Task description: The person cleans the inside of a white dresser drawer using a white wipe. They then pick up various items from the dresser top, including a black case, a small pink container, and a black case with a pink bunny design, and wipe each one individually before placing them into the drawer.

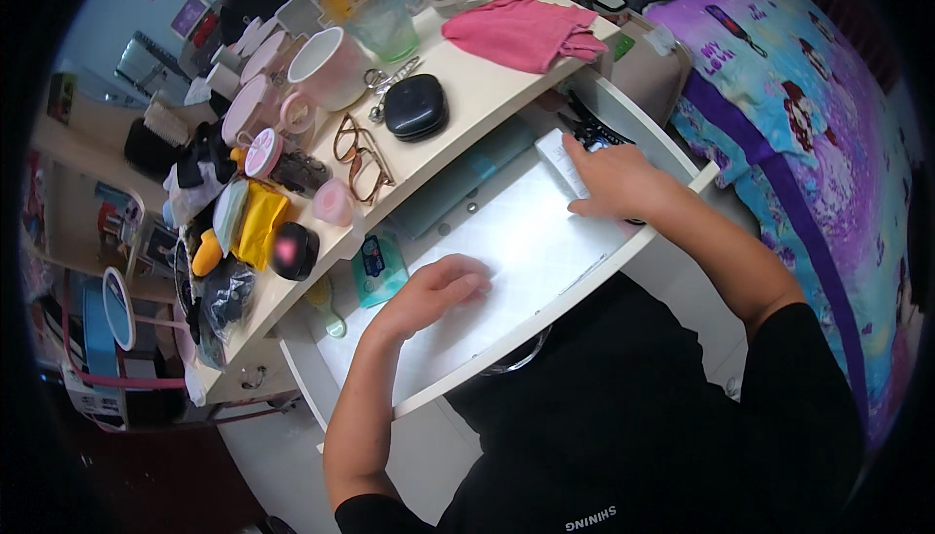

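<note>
My right hand (617,179) is at the right end of an open white drawer (504,337), with thumb and fingers around a small white box (561,161). Black hair accessories (590,125) lie just beyond that box. Over the drawer's left half hovers my left hand (445,289), its fingers loosely curled and nothing visible in them. A teal packet of wipes or tissues (380,267) lies beside it, near a pale green-handled brush or comb (332,318). Along the drawer's back lies a flat grey-green case or folder (467,176), partly under the tabletop.
On the dressing table (431,161) above are a pink cloth (522,31), a black round case (416,106), eyeglasses (363,161), a pink-white mug (330,68), a green glass (383,26) and crowded cosmetics. A mirror stands behind. A bed with patterned bedding (818,132) is at right.
</note>
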Demonstrator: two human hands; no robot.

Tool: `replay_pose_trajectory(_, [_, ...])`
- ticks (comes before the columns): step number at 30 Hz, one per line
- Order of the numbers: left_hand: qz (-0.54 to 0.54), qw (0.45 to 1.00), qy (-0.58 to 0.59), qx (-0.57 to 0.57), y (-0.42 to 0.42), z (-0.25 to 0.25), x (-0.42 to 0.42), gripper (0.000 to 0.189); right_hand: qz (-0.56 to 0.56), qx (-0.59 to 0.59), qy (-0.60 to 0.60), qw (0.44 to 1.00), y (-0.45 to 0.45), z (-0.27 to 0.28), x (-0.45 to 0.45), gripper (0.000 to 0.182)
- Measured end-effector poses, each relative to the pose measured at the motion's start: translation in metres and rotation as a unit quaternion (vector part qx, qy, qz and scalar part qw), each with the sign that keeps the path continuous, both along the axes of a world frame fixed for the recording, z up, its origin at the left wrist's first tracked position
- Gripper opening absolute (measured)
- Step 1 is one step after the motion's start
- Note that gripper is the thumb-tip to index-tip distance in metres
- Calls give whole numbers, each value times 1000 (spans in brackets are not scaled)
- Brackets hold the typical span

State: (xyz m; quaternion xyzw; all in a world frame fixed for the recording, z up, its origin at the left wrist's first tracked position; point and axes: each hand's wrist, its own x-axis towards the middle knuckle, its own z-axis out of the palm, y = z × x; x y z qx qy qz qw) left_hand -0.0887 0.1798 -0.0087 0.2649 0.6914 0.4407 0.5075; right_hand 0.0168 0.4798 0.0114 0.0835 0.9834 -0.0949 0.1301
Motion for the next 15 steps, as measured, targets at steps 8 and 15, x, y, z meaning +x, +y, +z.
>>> replay_pose_trajectory(8, [-76, 985, 153, -5, 2, 0, 9, 29, -58, -26, 29, 998, -6, 1, -6, 82])
replay_pose_trajectory(15, [-96, 971, 219, 22, 4, 5, 22, 28, -71, 12, 19, 997, -5, 4, -17, 77])
